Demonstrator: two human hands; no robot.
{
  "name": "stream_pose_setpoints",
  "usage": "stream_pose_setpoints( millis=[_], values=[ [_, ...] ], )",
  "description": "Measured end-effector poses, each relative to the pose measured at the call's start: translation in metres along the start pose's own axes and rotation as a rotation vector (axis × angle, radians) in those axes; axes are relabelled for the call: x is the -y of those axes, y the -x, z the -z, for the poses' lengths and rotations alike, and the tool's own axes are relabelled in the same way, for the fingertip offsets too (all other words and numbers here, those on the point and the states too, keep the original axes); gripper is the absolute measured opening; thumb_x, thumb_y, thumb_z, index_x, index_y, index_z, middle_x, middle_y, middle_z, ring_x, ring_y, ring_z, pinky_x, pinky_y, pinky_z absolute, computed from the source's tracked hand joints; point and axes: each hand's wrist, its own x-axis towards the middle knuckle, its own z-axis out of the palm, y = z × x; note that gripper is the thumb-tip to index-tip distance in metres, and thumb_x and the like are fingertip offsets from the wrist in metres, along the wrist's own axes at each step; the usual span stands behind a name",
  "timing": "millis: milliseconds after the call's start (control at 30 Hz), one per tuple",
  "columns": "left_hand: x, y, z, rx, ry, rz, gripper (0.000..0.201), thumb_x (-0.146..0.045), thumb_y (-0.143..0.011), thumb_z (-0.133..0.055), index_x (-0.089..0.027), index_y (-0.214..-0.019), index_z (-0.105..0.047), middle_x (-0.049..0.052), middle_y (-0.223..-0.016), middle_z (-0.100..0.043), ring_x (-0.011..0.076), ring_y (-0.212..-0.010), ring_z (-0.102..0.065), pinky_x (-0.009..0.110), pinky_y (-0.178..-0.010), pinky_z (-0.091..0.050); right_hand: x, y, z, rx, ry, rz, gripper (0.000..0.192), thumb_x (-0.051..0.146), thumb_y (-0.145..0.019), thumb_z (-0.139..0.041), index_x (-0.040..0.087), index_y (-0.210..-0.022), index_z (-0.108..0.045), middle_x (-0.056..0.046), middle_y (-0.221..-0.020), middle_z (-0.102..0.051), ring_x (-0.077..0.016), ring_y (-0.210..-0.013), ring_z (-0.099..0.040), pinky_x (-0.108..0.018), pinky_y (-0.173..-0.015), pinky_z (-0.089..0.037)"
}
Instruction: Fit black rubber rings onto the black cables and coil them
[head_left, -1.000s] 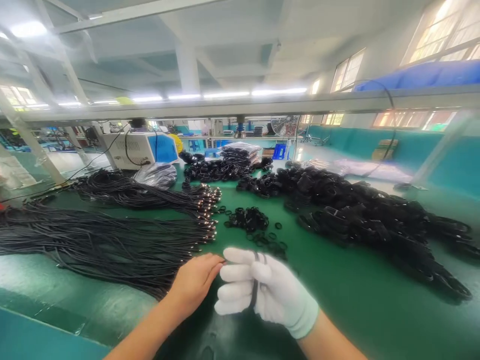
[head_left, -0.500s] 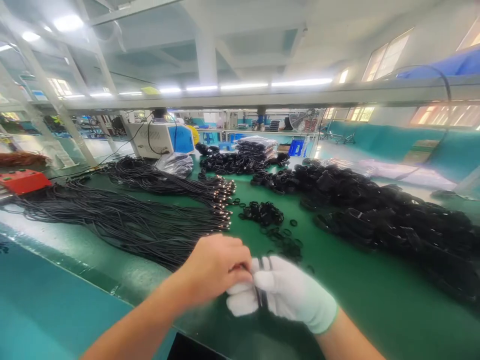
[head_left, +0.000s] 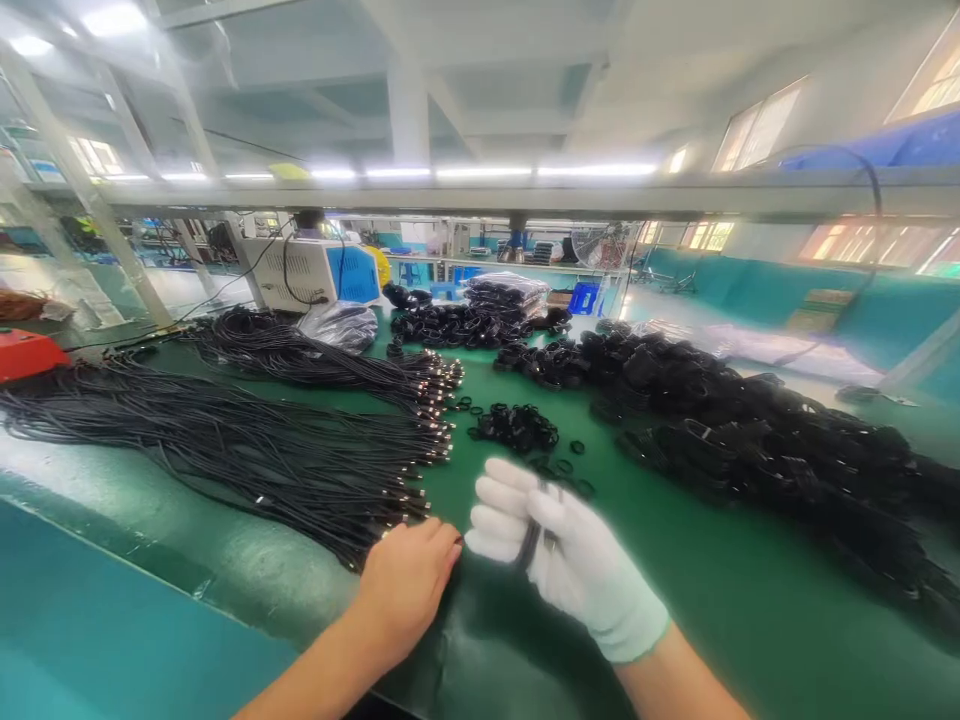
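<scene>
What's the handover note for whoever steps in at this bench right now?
Right hand: white glove, closed on a folded black cable.
Left hand: bare, resting on the green mat at the near ends of the straight cable bundle; whether it grips one is unclear.
Loose black rings lie just beyond the hands.
Done: a large heap of coiled cables at right.
Left: the straight cables at left, still uncoiled.

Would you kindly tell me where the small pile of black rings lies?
Head view, centre: the small pile of black rings lies on the green table, beyond the gloved right hand.
</scene>
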Motion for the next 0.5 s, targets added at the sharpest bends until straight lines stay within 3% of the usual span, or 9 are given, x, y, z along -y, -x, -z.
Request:
stream_pose_setpoints(
  millis=[67, 167, 267, 400, 500],
  values=[
    [-0.012, 0.01, 0.001, -0.018, -0.055, -0.073, 0.023, -0.017, -0.088, -0.039, -0.02, -0.077, -0.059, 0.002, -0.075, -0.063, 0.017, -0.066, -0.057, 0.028, -0.061, -0.036, -0.002, -0.001, 0.001, -0.051, 0.03, 0.007, 0.03, 0.026, -0.079, -0.066, 0.017, -0.105, -0.056, -0.002, -0.082, -0.057, -0.0151, -0.073, -0.056, -0.039, -0.081, -0.045],
    [-0.025, 0.014, 0.009, -0.131, -0.032, -0.237, 0.021, -0.016, -0.087, -0.044, -0.019, -0.07, -0.057, 0.0, -0.068, -0.061, 0.0155, -0.06, -0.054, 0.029, -0.058, -0.032, -0.011, 0.0, 0.004, -0.164, 0.137, -0.053, 0.032, 0.022, -0.079, -0.066, 0.014, -0.109, -0.056, -0.008, -0.092, -0.062, -0.0161, -0.078, -0.06, -0.037, -0.081, -0.045],
    [-0.02, 0.009, 0.031, -0.223, 0.002, -0.335, 0.017, -0.027, -0.085, -0.055, -0.019, -0.071, -0.059, -0.001, -0.067, -0.06, 0.0138, -0.061, -0.052, 0.028, -0.06, -0.032, -0.022, 0.006, 0.006, -0.066, 0.22, -0.204, 0.033, 0.02, -0.08, -0.065, 0.01, -0.11, -0.057, -0.012, -0.097, -0.063, -0.0167, -0.079, -0.061, -0.034, -0.076, -0.046],
    [0.001, 0.0, 0.06, -0.063, 0.238, -0.309, 0.009, -0.029, -0.08, -0.063, -0.022, -0.076, -0.065, -0.004, -0.075, -0.063, 0.011, -0.068, -0.054, 0.023, -0.064, -0.036, -0.034, 0.012, 0.005, 0.175, 0.147, -0.403, 0.037, 0.027, -0.079, -0.066, 0.006, -0.107, -0.057, -0.014, -0.093, -0.062, -0.0239, -0.085, -0.062, -0.046, -0.082, -0.044],
    [0.012, -0.005, 0.056, 0.111, 0.638, -0.199, 0.006, -0.024, -0.075, -0.067, -0.018, -0.076, -0.067, -0.003, -0.076, -0.063, 0.01, -0.069, -0.056, 0.019, -0.063, -0.04, -0.043, 0.012, 0.002, 0.22, -0.001, -0.541, 0.036, 0.029, -0.074, -0.07, 0.007, -0.098, -0.056, -0.008, -0.083, -0.058, -0.0203, -0.079, -0.06, -0.044, -0.08, -0.044]
  ],
)
